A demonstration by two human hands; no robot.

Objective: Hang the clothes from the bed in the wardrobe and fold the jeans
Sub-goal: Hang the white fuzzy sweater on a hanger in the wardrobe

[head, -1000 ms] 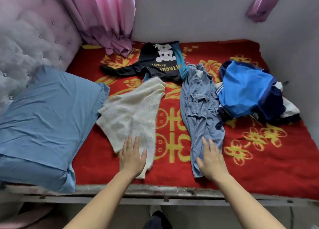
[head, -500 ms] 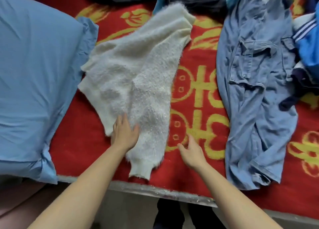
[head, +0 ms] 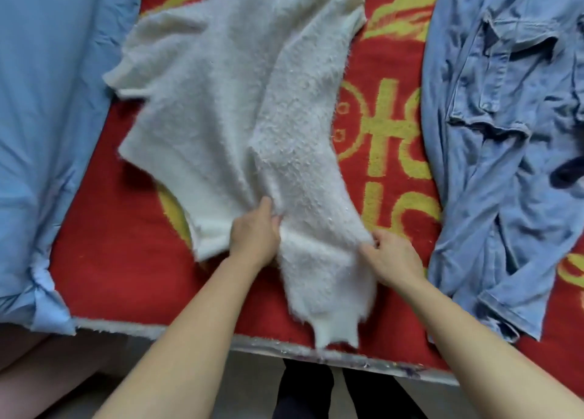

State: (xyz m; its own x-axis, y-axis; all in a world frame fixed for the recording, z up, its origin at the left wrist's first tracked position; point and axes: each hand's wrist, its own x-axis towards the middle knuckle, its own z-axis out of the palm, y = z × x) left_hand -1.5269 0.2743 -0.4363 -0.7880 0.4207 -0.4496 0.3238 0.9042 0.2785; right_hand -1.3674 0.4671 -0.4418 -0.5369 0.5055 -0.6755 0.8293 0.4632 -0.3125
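The white fuzzy sweater (head: 227, 102) lies spread at frame centre on the red blanket (head: 104, 260). The left hand (head: 254, 233) bunches a fold of it at lower centre. The right hand (head: 392, 257) pinches its right edge with curled fingers. The jeans (head: 505, 166) lie at right, apart from both hands. The blanket's yellow pattern may be lettering, but it is unreadable here.

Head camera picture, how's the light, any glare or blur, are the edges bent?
Head view: soft even light, no glare, no hard shadows. Head view: mild blur, yet fuzz on the white sweater and seams on the jeans read clearly. Head view: the bed edge slants and bows slightly, wide-lens distortion.
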